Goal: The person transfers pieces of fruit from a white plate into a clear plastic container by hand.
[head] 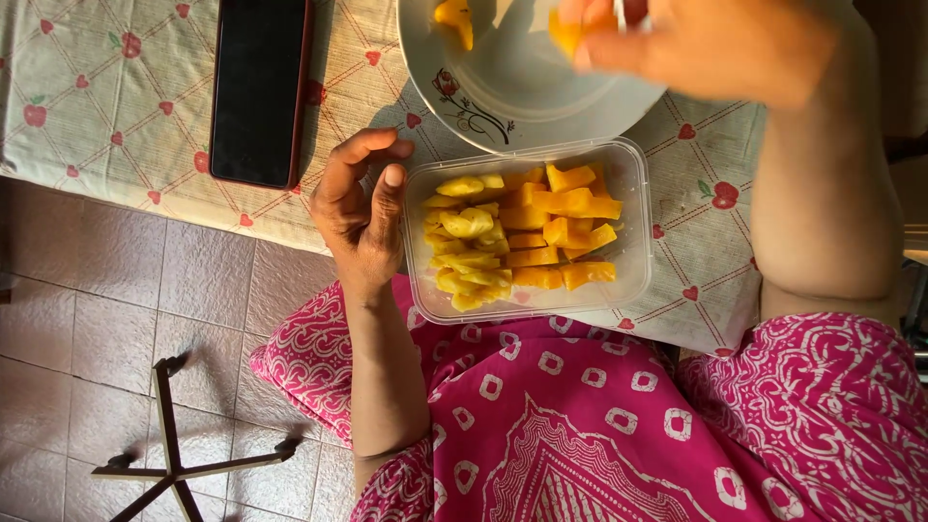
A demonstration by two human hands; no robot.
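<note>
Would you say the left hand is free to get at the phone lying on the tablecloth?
Probably yes: the left hand is empty beside the clear container, with only bare tablecloth between it and the phone.

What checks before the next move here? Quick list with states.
1. Left hand steadying the clear container: ok, its fingers rest at the rim.
2. Right hand gripping the fruit piece: ok.
3. Right hand over the white plate: ok.
4. Container fully on the tablecloth: not ok, near edge overhangs.
5. Phone apart from the food: ok.
6. Fruit piece's underside: cannot tell.
</note>
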